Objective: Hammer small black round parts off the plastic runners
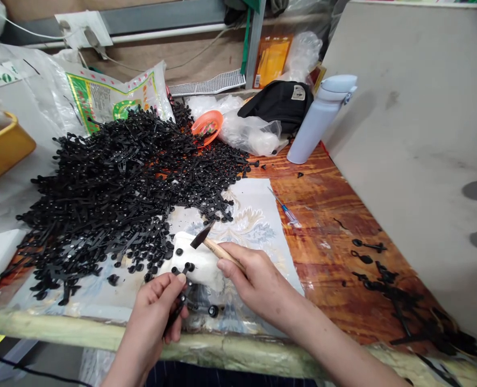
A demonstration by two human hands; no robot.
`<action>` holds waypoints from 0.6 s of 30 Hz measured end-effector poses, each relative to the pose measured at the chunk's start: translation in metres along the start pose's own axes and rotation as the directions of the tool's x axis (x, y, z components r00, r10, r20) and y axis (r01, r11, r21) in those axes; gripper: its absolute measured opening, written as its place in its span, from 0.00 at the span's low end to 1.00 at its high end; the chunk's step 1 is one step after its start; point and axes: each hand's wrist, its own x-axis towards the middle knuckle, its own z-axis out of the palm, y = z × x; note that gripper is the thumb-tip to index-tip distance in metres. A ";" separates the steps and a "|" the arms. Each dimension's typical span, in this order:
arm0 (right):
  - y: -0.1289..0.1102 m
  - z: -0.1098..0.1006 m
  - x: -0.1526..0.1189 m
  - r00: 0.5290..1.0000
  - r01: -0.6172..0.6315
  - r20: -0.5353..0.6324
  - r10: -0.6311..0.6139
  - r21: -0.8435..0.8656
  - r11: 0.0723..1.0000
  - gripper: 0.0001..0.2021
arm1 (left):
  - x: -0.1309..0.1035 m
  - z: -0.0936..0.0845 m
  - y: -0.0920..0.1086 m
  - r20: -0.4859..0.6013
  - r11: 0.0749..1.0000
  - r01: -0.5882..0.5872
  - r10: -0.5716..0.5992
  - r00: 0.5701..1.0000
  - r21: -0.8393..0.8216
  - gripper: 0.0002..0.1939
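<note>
One black part (189,266) is pinched in the left hand (163,303); the right hand (251,269), curled round a tool (216,249), should go gently.

The heaped small black plastic parts (113,177) are dark throughout, flecked with pale glints. A small wedge-headed hammer (212,245) pairs a dark brown head with a light tan wooden handle. The thin pale grey sheet (256,215) carries a floral pattern in beige and dusty blue. The glossy wooden surface (314,220) is reddish-brown, streaked with darker grain. A round plastic dish (203,120) is bright orange, a tall cylindrical bottle (319,123) pale lavender-blue.
</note>
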 end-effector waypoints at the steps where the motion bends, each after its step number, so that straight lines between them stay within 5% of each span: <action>1: 0.000 0.000 0.001 1.000 0.002 0.000 -0.002 0.000 1.000 0.08 | 0.000 0.000 0.000 0.000 1.000 -0.001 0.001 1.000 0.001 0.21; 18: -0.011 -0.002 -0.003 0.997 0.024 0.075 -0.017 -0.103 0.994 0.15 | 0.003 -0.005 0.002 0.028 0.989 -0.082 0.079 0.996 0.119 0.20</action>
